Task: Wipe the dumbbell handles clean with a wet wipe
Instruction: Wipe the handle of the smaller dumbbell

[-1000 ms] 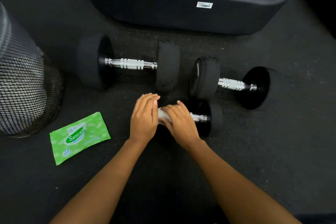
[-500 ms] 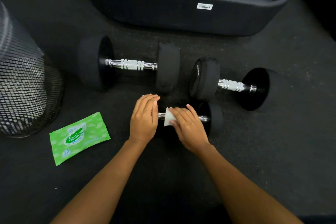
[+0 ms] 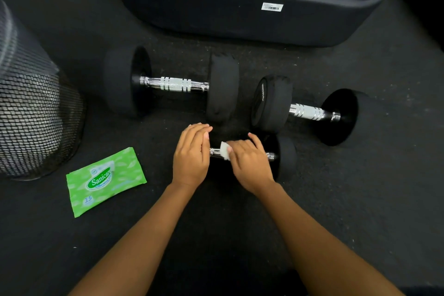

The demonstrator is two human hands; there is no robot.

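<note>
Left hand (image 3: 191,156) resting flat, fingers straight, on the left end of the nearest dumbbell (image 3: 286,157), right hand (image 3: 249,163) gripping a white wipe (image 3: 224,150) around its chrome handle (image 3: 215,151), two larger dumbbells (image 3: 173,84) lying behind on the floor (image 3: 360,199), green wipe pack (image 3: 103,180) lying at left.

Dark speckled floor (image 3: 374,204), black machine base (image 3: 240,24)
</note>
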